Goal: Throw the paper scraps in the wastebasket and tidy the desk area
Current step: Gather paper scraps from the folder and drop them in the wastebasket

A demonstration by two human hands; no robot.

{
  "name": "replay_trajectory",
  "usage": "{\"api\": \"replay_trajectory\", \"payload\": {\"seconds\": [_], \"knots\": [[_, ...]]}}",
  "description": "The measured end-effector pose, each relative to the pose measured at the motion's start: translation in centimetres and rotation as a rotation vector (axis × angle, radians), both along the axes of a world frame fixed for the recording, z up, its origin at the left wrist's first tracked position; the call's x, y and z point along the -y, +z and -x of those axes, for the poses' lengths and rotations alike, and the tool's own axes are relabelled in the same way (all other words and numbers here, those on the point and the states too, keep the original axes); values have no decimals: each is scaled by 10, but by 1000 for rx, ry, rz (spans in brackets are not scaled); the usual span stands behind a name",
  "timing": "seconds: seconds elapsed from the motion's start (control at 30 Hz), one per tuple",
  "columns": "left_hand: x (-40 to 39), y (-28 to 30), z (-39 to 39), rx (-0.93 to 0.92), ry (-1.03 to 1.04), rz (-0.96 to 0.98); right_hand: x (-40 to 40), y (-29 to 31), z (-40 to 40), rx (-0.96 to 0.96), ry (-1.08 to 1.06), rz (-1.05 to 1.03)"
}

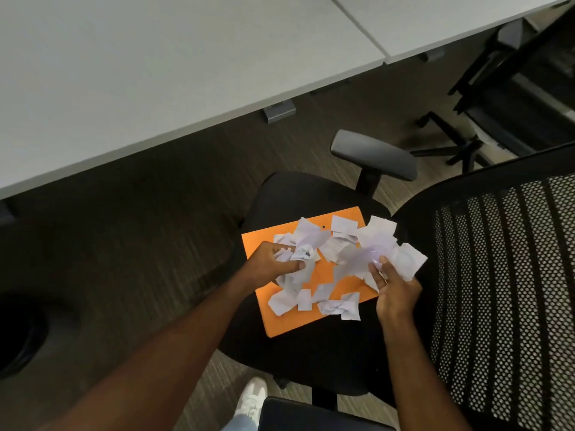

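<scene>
Several white paper scraps (329,244) lie heaped on an orange folder (292,321), which rests flat on the black seat of an office chair (298,194). My left hand (270,262) is at the folder's left side, its fingers closed around a crumpled bunch of scraps. My right hand (393,290) is at the folder's right edge and grips another bunch of scraps (404,259). More loose scraps (337,306) lie near the folder's front. A dark round wastebasket (18,334) stands on the floor at the far left, partly cut off by the frame.
A white desk (155,73) spans the top of the view. The chair's mesh backrest (504,290) rises at the right, its armrest (373,154) behind the folder. A second black chair (513,104) stands at the upper right. My white shoe (252,399) is on the carpet below.
</scene>
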State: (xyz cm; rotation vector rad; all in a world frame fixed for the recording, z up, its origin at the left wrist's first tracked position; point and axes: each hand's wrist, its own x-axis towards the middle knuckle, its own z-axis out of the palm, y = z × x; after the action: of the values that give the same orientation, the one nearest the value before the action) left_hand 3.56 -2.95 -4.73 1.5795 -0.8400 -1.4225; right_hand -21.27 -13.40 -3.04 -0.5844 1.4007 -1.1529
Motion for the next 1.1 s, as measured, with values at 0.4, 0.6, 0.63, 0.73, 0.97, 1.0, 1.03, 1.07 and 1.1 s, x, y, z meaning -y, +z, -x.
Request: {"api": "replay_trajectory", "payload": {"seconds": [0.4,0.6,0.63,0.73,0.97,1.0,1.03,1.07,1.1], "knots": [[-28,15,-33,-201,217,13,-5,13,-42,160,20,-34],[-62,23,-63,-321,465,52,-22,19,-89,174,116,-72],[-71,24,-72,-327,490,55,-27,20,-100,180,134,-76],[-97,29,-97,-340,556,59,-44,20,-135,173,172,-111],[-172,24,-161,-313,681,76,-90,26,-231,250,272,-155],[-188,22,-172,-308,707,79,-102,26,-246,252,311,-159],[-203,21,-182,-301,728,79,-112,26,-260,252,356,-150],[-218,19,-192,-292,750,77,-124,27,-274,255,405,-137],[-235,15,-204,-282,777,77,-137,29,-289,256,448,-136]]}}
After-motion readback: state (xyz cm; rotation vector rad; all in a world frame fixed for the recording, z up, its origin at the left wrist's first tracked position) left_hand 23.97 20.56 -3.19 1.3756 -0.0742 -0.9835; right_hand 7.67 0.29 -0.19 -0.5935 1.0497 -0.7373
